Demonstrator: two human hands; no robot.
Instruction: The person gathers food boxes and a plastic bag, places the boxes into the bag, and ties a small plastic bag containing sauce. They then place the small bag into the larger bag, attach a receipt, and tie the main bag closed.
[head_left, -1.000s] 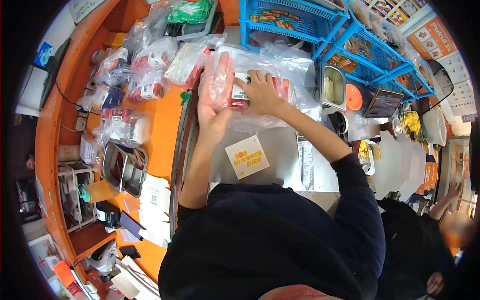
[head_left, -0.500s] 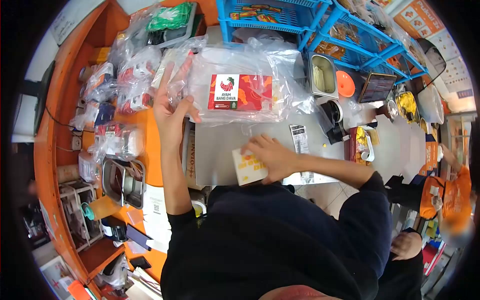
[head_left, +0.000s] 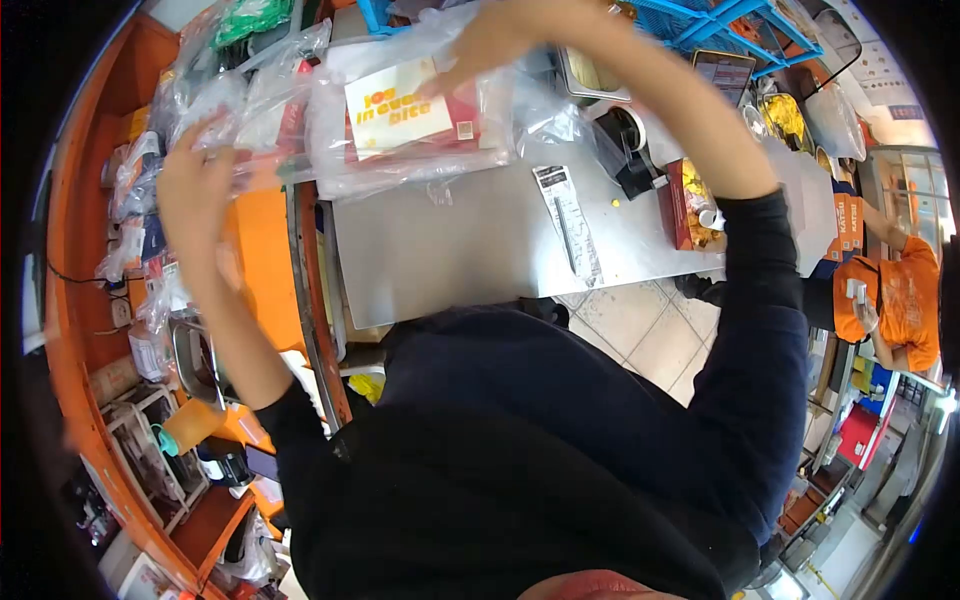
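Note:
A flat white packet point(head_left: 400, 115) with yellow and orange lettering lies over the red printed box point(head_left: 468, 122) at the clear plastic bag point(head_left: 345, 180). My right hand point(head_left: 490, 48), smeared by motion, reaches across from the right with its fingers at the packet's upper right edge. At the left end of the bag, my left hand point(head_left: 197, 180) grips the stretched plastic, thumb toward the box. The packet covers most of the box's top.
The metal table point(head_left: 440, 235) bears a receipt with a pen point(head_left: 568, 225), a tape dispenser point(head_left: 635, 155) and a red food box point(head_left: 690, 205). Bagged goods crowd the orange counter point(head_left: 268, 270) on the left. Blue racks point(head_left: 700, 25) stand behind. A person in orange point(head_left: 900, 300) is at far right.
My right hand has carried the white packet from the table's front edge up onto the red box. My left hand has shifted left, pulling the bag's edge. The view has turned.

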